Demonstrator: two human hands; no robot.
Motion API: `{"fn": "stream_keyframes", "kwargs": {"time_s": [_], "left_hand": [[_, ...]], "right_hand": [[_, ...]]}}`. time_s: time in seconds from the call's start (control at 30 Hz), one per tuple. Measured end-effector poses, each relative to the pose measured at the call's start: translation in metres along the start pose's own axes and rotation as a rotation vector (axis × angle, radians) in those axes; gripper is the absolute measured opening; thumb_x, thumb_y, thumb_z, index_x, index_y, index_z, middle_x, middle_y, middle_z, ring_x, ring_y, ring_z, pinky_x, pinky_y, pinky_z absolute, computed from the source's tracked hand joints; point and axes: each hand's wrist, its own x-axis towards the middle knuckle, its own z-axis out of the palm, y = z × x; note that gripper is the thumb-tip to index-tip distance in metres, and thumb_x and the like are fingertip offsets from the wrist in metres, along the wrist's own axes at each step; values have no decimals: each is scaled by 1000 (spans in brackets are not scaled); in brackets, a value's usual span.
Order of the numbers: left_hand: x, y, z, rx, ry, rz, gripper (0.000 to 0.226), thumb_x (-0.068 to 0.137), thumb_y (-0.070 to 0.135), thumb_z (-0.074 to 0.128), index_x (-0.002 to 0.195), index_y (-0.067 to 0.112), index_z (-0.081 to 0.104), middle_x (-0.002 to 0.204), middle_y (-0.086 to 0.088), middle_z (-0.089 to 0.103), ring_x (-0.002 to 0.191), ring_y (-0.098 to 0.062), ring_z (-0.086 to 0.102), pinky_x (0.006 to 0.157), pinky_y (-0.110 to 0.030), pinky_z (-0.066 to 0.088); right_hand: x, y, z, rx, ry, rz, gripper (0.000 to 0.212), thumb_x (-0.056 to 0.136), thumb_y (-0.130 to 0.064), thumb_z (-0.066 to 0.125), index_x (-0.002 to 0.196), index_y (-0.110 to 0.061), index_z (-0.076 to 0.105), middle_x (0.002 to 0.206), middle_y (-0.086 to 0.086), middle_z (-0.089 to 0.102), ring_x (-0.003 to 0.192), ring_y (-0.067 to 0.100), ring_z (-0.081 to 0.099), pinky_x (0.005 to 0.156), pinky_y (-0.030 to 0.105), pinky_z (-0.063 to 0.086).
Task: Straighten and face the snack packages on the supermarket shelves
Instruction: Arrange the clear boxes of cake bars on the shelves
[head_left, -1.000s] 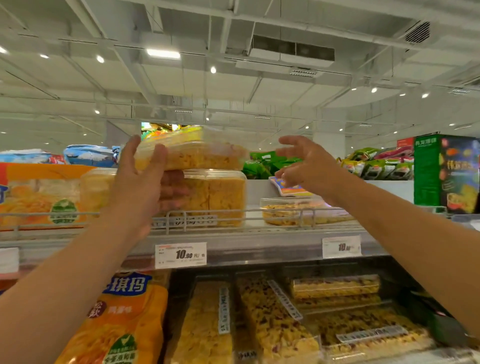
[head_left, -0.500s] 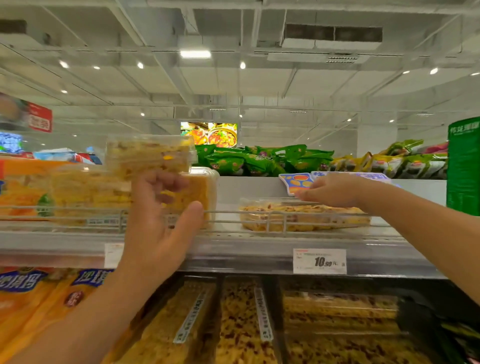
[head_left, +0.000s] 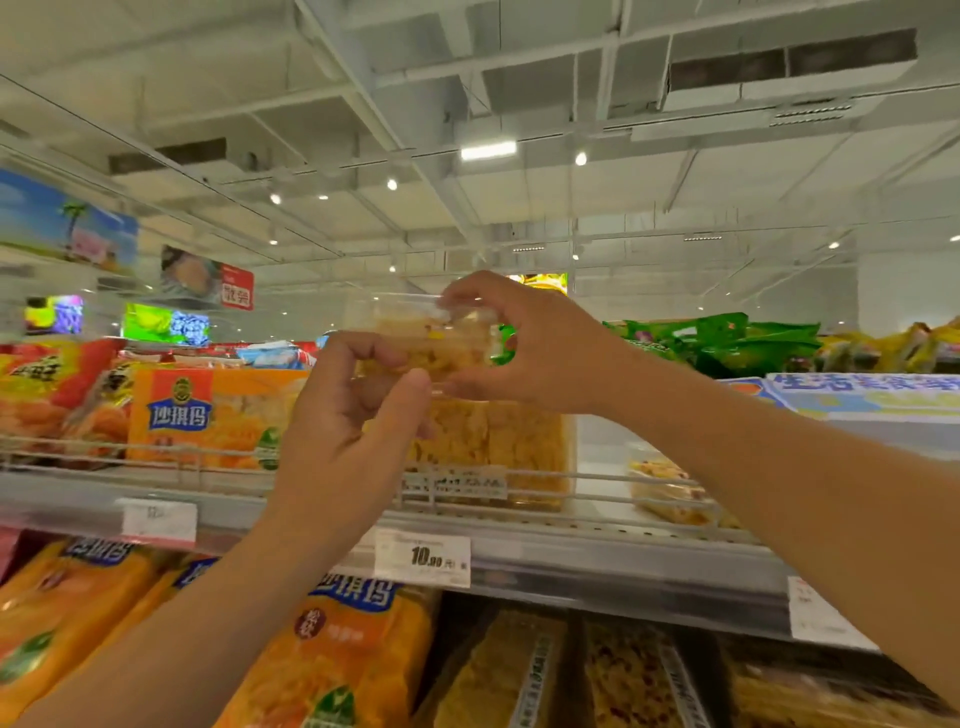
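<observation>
A clear plastic tub of yellow snack cake sits on top of a larger clear tub on the top shelf. My left hand grips the upper tub's left end, thumb near its lower front edge. My right hand pinches its right end between fingers on the lid and thumb underneath. An orange boxed snack pack stands to the left behind the wire rail. A flat clear tray of snack lies to the right, partly hidden by my right forearm.
A price tag reading 10.90 hangs on the shelf lip. Orange bags and clear-wrapped bars fill the lower shelf. Red-orange bags lie far left. Green bags and a blue-white box are behind on the right.
My right hand has left the flat tray on the right and come over onto the upper tub's right end. The view has shifted left and upward. My left hand stays on the tub.
</observation>
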Motion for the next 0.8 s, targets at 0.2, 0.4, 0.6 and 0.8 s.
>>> {"fn": "stream_keyframes", "kwargs": {"time_s": [0.2, 0.4, 0.6, 0.8], "left_hand": [[-3, -12, -15, 14, -88, -34, 13, 80, 41, 56, 89, 32, 55, 72, -11, 66, 72, -31, 61, 68, -42, 48], [-17, -29, -15, 43, -171, -29, 15, 79, 43, 55, 91, 34, 55, 74, -3, 64, 77, -27, 62, 70, -36, 48], [-23, -34, -2, 84, -215, 10, 10, 82, 32, 59, 91, 30, 57, 79, 11, 63, 75, -6, 60, 67, -11, 43], [-33, -31, 18, 169, -286, 65, 10, 84, 21, 58, 88, 29, 55, 84, 14, 59, 80, -1, 56, 67, -6, 38]], "right_hand": [[15, 3, 9, -49, -52, 84, 64, 72, -42, 82, 126, -38, 48, 129, -17, 55, 91, -4, 51, 70, 9, 35], [13, 0, 7, -27, -60, 128, 69, 71, -42, 82, 129, -38, 46, 133, -21, 50, 104, -6, 45, 75, 4, 29], [12, -9, 2, -23, -55, 133, 73, 71, -43, 82, 133, -35, 45, 136, -16, 51, 112, 2, 48, 82, 10, 34], [0, -12, -10, -8, -110, 186, 92, 72, -47, 80, 147, -36, 27, 150, -8, 38, 126, 8, 42, 92, 19, 39]]}}
